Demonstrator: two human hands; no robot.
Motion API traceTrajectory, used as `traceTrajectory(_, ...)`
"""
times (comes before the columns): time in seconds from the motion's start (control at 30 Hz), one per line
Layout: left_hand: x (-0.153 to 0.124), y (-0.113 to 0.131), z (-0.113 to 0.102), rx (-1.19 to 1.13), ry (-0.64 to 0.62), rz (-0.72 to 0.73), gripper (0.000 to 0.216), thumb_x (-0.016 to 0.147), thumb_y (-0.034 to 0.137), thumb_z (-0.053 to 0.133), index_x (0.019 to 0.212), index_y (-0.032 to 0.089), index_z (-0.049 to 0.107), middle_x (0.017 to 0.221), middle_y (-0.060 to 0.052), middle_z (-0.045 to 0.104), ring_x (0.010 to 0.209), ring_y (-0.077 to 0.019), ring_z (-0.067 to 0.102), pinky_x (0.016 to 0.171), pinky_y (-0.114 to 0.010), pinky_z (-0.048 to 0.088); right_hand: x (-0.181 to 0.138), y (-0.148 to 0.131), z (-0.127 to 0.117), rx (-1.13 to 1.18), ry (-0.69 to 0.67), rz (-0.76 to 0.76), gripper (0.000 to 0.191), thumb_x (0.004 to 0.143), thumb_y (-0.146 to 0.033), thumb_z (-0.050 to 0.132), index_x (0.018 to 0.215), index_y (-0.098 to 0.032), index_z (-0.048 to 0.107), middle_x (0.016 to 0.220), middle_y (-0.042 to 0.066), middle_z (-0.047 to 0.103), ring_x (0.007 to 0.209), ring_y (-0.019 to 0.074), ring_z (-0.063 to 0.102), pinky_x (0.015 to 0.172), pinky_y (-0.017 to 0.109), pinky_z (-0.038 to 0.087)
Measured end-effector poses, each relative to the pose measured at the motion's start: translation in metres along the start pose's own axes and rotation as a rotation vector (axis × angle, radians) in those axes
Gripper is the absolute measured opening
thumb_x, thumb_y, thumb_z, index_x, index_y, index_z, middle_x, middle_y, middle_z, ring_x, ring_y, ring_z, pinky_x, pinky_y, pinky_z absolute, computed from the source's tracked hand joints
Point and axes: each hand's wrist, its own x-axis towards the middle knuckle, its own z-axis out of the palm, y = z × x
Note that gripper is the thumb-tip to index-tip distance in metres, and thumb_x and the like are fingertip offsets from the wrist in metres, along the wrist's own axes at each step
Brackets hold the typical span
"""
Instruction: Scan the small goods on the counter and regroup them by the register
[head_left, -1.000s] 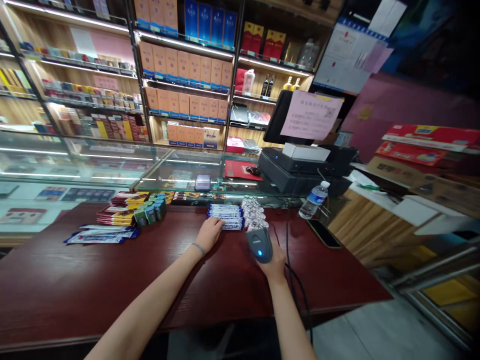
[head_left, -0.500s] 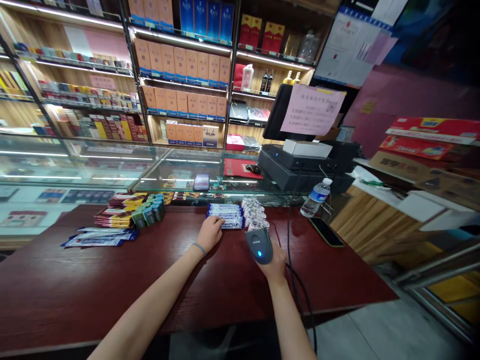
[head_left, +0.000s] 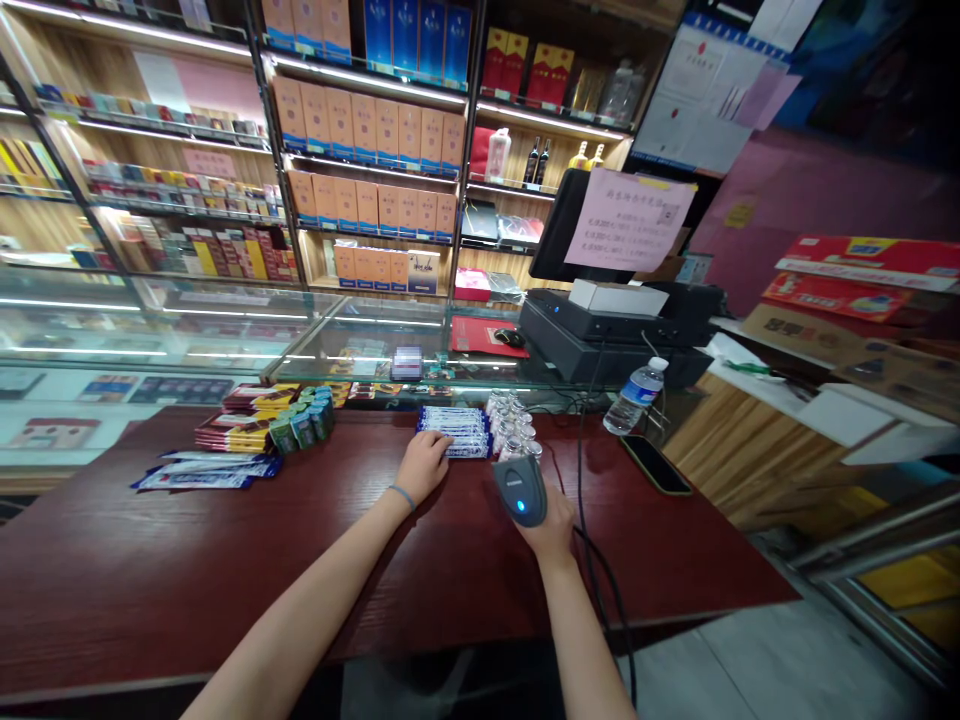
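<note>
scanner [head_left: 517,487]: blue light [head_left: 521,506] on, above table [head_left: 165,560]
right hand [head_left: 555,524]: fingers holding scanner
left hand [head_left: 424,462]: fingers touching packets [head_left: 457,430], spacing cannot be told
containers [head_left: 512,425]: just beside packets

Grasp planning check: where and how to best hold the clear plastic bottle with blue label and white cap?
Probably wrap the bottle mid-body, around the blue label, from the near left: it looks roughly cylindrical and stands on its base. The black rectangular phone lies flat to its near right; the black cable hangs farther left.
</note>
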Motion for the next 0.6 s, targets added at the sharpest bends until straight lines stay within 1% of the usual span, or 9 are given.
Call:
traceTrajectory(0.23, 0.001, 0.003, -0.004, -0.013, 0.02, -0.012, 0.035, 0.081, 0.013, 0.059, 0.115, 0.019, 0.065, 0.106, -0.011, 0.063, 0.102, -0.0259, 0.055, 0.092, -0.041, 0.048, -0.005, 0.003, 0.004, 0.005, -0.007, -0.011, 0.037, 0.082, -0.028, 0.061, 0.117, -0.016, 0.057, 0.085, 0.008, 0.071, 0.072, 0.0229, 0.07, 0.063, 0.034, 0.058)
traceTrajectory(0.33, -0.003, 0.004, -0.013, -0.042, 0.057, -0.028, 0.036, 0.082, 0.015, 0.059, 0.117, 0.02, 0.063, 0.107, -0.01, 0.063, 0.102, -0.0256, 0.055, 0.093, -0.041, 0.048, -0.004, 0.003, 0.005, 0.001, -0.023, -0.038, 0.039, 0.083, -0.028, 0.06, 0.12, -0.014, 0.056, 0.088, 0.01, 0.072, 0.074, 0.0234, 0.071, 0.065, 0.034, 0.058)
traceTrajectory(0.4, -0.01, 0.0, -0.026, -0.055, 0.097, -0.035, 0.037, 0.083, 0.016, 0.059, 0.12, 0.021, 0.061, 0.11, -0.01, 0.062, 0.105, -0.0251, 0.055, 0.094, -0.041, 0.047, -0.002, 0.002, 0.005, 0.002, -0.033, -0.058, 0.039, 0.083, -0.028, 0.06, 0.12, -0.014, 0.056, 0.088, 0.01, 0.072, 0.075, 0.0235, 0.071, 0.065, 0.033, 0.058)
traceTrajectory(0.47, -0.021, -0.009, -0.043, -0.052, 0.129, -0.033, 0.037, 0.085, 0.017, 0.058, 0.123, 0.021, 0.06, 0.113, -0.01, 0.061, 0.107, -0.0245, 0.055, 0.095, -0.041, 0.047, 0.001, -0.001, 0.007, 0.006, -0.036, -0.083, 0.039, 0.083, -0.028, 0.059, 0.119, -0.013, 0.056, 0.087, 0.01, 0.072, 0.075, 0.0233, 0.071, 0.065, 0.033, 0.058)
traceTrajectory(0.6, -0.05, -0.04, -0.091, 0.011, 0.18, -0.064, 0.035, 0.089, 0.021, 0.055, 0.124, 0.022, 0.059, 0.114, -0.009, 0.061, 0.108, -0.0238, 0.055, 0.097, -0.042, 0.046, 0.011, -0.015, 0.015, 0.027, -0.026, -0.146, 0.037, 0.083, -0.029, 0.057, 0.117, -0.014, 0.057, 0.086, 0.01, 0.071, 0.073, 0.0225, 0.07, 0.064, 0.032, 0.057)
